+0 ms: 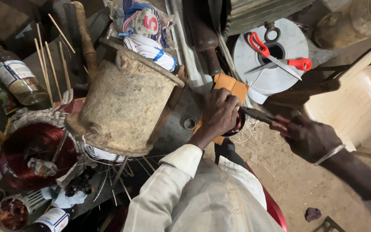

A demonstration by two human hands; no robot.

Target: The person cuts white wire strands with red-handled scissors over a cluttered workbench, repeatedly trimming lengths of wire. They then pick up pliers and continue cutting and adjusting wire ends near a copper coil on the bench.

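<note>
My left hand (220, 112) presses down on a small dark round coil (238, 124) that rests on an orange piece of card (232, 86) at the bench edge. My right hand (306, 136), with a metal bangle at the wrist, grips dark pliers (257, 114). The pliers' nose points left and meets the coil just under my left fingers. Thin pale wires trail down from the coil. My left hand covers most of the coil.
A rusty cylindrical motor housing (125, 107) lies left of my hands. Farther left sit a red copper wire spool (35, 150), a bottle (16, 77) and thin wooden sticks (48, 60). Red-handled scissors (275, 56) lie on a white reel (275, 73). A cream plastic chair (357, 103) stands at right.
</note>
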